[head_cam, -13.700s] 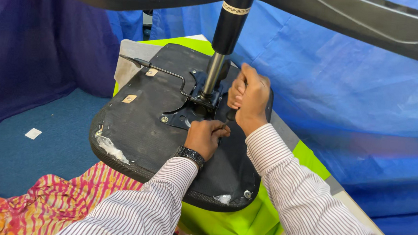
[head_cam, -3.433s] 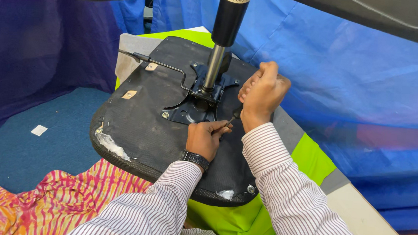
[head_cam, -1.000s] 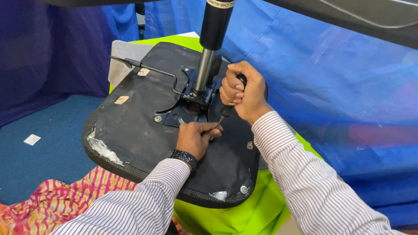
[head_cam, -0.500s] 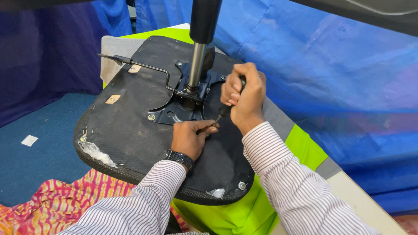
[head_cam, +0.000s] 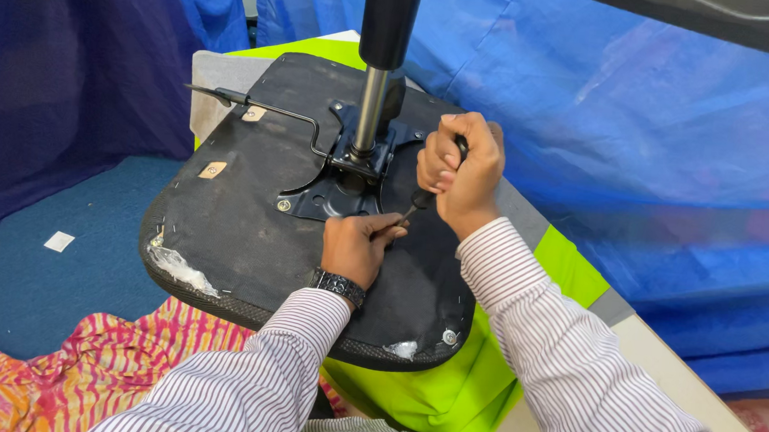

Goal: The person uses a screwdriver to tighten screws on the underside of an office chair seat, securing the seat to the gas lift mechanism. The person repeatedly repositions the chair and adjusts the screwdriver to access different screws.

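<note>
The black upturned office-chair seat [head_cam: 246, 233], its fabric underside stapled and frayed at the near edge, lies on the lime-green covered table [head_cam: 416, 401] with a black metal mounting plate [head_cam: 337, 185] and a chrome-and-black gas cylinder [head_cam: 380, 60] rising from its centre. Your right hand [head_cam: 461, 172] is fisted tight around the black handle of a screwdriver [head_cam: 428, 190], which is angled down and left toward the plate's near edge. Your left hand [head_cam: 359, 246], wrist in a black watch [head_cam: 338, 285], rests on the seat and pinches the screwdriver's tip between its fingertips.

Right hand [head_cam: 461, 172] gripping screwdriver [head_cam: 423, 196]
</note>
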